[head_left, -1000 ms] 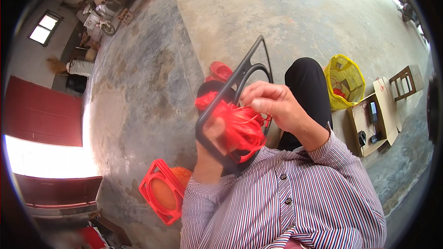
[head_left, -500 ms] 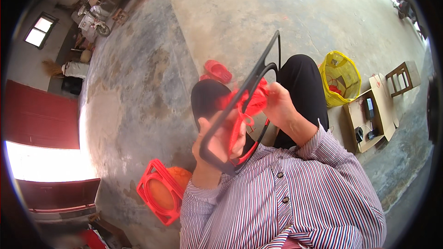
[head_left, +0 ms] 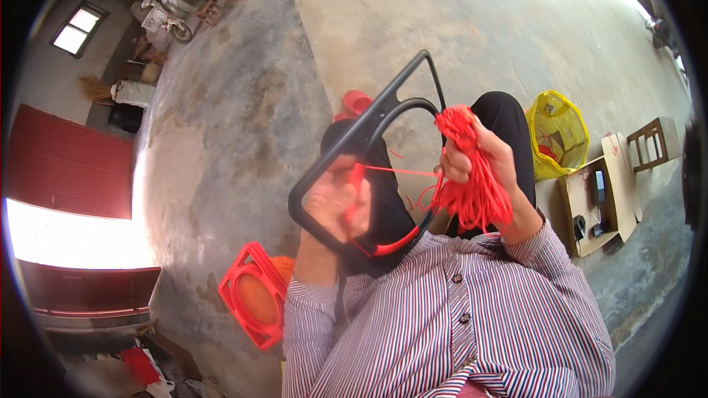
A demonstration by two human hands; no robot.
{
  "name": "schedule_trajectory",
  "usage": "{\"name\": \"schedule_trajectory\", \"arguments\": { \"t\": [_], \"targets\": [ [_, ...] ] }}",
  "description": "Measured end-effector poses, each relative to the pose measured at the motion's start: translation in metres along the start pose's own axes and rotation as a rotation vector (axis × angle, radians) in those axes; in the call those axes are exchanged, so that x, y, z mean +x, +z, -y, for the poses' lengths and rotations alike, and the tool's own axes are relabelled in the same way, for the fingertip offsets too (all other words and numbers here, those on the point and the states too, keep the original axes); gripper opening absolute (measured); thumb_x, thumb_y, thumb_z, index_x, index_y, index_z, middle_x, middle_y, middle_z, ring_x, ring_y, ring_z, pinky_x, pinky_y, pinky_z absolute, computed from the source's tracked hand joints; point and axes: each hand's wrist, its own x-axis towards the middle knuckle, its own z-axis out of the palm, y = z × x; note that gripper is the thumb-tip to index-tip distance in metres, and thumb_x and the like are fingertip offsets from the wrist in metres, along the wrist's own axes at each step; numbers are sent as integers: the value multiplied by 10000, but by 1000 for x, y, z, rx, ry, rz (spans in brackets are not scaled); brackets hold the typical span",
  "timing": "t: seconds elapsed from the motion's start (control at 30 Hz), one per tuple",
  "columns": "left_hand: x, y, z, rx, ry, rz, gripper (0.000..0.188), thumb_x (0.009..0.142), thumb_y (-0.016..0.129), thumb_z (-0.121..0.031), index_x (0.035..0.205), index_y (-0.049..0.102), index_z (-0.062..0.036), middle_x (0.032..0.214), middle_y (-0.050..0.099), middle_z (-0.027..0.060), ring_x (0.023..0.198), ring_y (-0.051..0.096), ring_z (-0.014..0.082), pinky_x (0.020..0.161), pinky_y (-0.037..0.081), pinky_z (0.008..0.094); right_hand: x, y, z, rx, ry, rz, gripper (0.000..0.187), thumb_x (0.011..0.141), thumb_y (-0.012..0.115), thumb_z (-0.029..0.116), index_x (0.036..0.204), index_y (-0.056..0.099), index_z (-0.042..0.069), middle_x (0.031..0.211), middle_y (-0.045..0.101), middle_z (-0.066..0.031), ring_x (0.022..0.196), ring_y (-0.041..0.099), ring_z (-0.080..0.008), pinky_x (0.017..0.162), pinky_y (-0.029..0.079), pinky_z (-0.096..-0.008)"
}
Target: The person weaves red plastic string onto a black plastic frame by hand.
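A black frame (head_left: 387, 112) with rounded corners and a curved inner bar stands tilted over my lap. Red cord is wound tightly around part of its near bar (head_left: 397, 243). My left hand (head_left: 333, 203) is closed around the frame's left side, at another red-wrapped stretch; its fingers are slightly blurred. My right hand (head_left: 487, 156) grips a thick looped bundle of red cord (head_left: 478, 203) by its upper part, and the loops hang below the fist. A single strand of cord (head_left: 402, 171) runs taut between both hands.
Red slippers (head_left: 356, 103) lie beyond my knees. A yellow basket (head_left: 558, 136) holding red cord stands right, near an open cardboard box (head_left: 582, 210) and a wooden stool (head_left: 653, 144). At lower left is a red plastic stool (head_left: 254, 296) with an orange item behind it.
My right hand has moved right and toward me with the cord bundle, drawing the strand out straight. The frame has swung left with my left hand.
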Motion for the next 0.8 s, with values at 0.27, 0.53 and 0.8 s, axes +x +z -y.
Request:
{"name": "schedule_trajectory", "arguments": {
  "t": [0.27,0.53,0.8],
  "targets": [
    [3,14,6,-83,3,-128,453,886,650,-259,1258,545,-22,955,623,140,531,520,156,362,361,303,15,68,1,-924,278,31,439,824,661,90,1217,509,-33,989,662,-118,915,650,-180,789,506,-303],
    [11,34,22,62,122,-217,588,824,715,-226,1296,471,26,1270,542,155,1139,564,271,957,492,399,26,28,-20,-705,45,-145,265,823,713,209,976,653,1,896,690,-68,855,648,-190,797,487,-336],
    [8,72,27,-302,-52,-518,419,1002,408,-234,1328,422,30,1107,605,207,886,650,279,745,541,329,40,29,-42,106,185,-83,379,841,688,168,1135,559,-32,1186,598,-178,1083,608,-264,955,505,-399]
  ]
}}
